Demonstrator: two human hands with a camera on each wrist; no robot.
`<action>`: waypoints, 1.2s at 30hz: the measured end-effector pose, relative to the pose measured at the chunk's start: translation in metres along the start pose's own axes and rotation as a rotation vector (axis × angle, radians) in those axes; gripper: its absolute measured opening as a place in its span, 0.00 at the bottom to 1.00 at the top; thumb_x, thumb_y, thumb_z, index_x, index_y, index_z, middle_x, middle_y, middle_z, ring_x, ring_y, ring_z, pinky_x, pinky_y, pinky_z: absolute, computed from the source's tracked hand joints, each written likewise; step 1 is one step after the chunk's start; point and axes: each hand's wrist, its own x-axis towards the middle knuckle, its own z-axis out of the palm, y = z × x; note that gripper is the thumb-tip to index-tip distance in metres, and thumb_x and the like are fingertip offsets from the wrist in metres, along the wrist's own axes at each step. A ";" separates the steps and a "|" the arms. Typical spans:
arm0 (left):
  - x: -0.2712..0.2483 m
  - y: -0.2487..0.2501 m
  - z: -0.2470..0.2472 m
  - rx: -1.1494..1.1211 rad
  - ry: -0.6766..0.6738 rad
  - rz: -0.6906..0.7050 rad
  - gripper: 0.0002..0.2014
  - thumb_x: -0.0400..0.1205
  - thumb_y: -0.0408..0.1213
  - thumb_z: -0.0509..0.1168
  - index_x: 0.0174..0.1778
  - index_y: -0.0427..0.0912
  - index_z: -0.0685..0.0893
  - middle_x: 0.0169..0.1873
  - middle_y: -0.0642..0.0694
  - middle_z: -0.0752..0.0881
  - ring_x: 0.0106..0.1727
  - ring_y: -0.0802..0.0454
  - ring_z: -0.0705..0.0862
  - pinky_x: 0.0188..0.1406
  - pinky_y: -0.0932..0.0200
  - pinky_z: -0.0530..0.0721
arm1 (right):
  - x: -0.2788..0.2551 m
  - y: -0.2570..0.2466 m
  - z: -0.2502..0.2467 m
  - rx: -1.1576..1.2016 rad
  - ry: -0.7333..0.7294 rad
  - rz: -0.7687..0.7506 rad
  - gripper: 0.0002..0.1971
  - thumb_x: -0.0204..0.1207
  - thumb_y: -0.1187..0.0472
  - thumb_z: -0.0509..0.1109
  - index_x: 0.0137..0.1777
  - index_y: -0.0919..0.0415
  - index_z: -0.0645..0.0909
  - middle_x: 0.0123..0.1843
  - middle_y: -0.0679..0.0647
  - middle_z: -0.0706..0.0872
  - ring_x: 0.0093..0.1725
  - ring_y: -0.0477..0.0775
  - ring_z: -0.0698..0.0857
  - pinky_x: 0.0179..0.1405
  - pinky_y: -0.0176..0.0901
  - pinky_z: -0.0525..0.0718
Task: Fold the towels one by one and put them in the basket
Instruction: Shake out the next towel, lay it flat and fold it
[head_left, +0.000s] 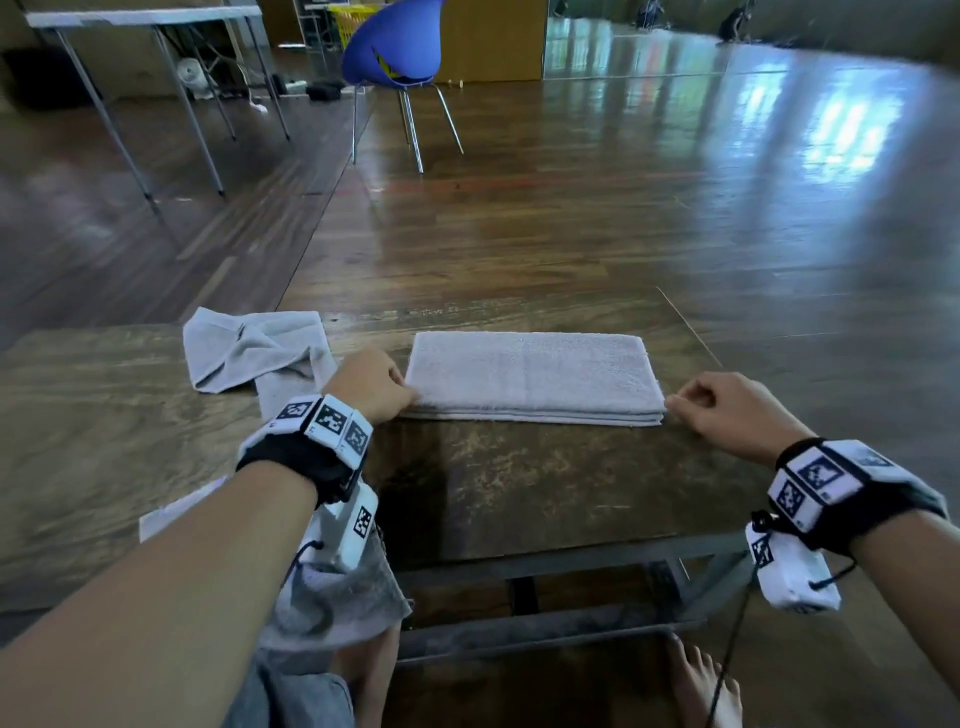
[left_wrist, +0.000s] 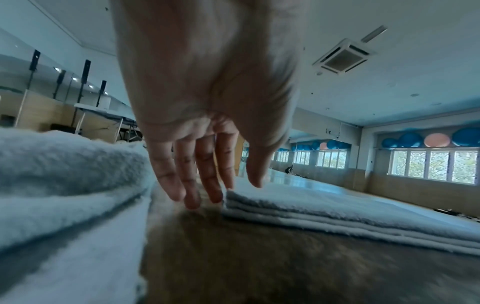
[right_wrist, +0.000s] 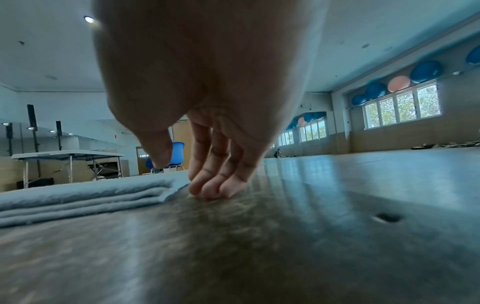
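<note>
Centrally in the head frame, on the worn brown wooden table (head_left: 519, 478): a pale grey terry towel folded into a flat layered rectangle (head_left: 530, 376). At its left end, left hand (head_left: 371, 382), fingers (left_wrist: 179, 185) straight and pointing down to the tabletop just beside the folded edge, grasping nothing. At its right end, right hand (head_left: 727, 408), fingers (right_wrist: 207, 185) loosely bent, tips on the wood just beside the towel's corner, thumb apart, holding nothing. Left of centre, touching the left wrist area: a second, crumpled pale grey towel (head_left: 254, 351). Upper centre: a blue plastic chair with metal legs (head_left: 392, 52) on the glossy floor.
</note>
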 end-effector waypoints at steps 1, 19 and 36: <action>0.002 0.003 0.004 0.005 0.001 -0.028 0.25 0.78 0.43 0.73 0.20 0.41 0.70 0.20 0.44 0.73 0.23 0.47 0.71 0.26 0.57 0.67 | 0.002 -0.002 0.003 -0.014 -0.015 0.016 0.14 0.81 0.46 0.71 0.42 0.56 0.87 0.41 0.51 0.89 0.47 0.55 0.85 0.47 0.46 0.78; 0.004 0.010 -0.007 -0.036 0.042 -0.241 0.12 0.69 0.33 0.75 0.27 0.37 0.77 0.23 0.44 0.79 0.25 0.46 0.79 0.24 0.58 0.76 | 0.000 -0.032 -0.008 -0.087 -0.001 0.205 0.15 0.71 0.47 0.71 0.30 0.57 0.81 0.35 0.51 0.85 0.38 0.56 0.83 0.39 0.48 0.80; -0.012 0.054 0.032 0.186 -0.134 0.351 0.15 0.78 0.57 0.68 0.40 0.48 0.83 0.40 0.52 0.83 0.43 0.53 0.81 0.39 0.57 0.75 | -0.018 -0.087 0.016 -0.404 -0.174 -0.301 0.18 0.80 0.41 0.64 0.34 0.50 0.83 0.41 0.43 0.87 0.44 0.49 0.84 0.54 0.50 0.80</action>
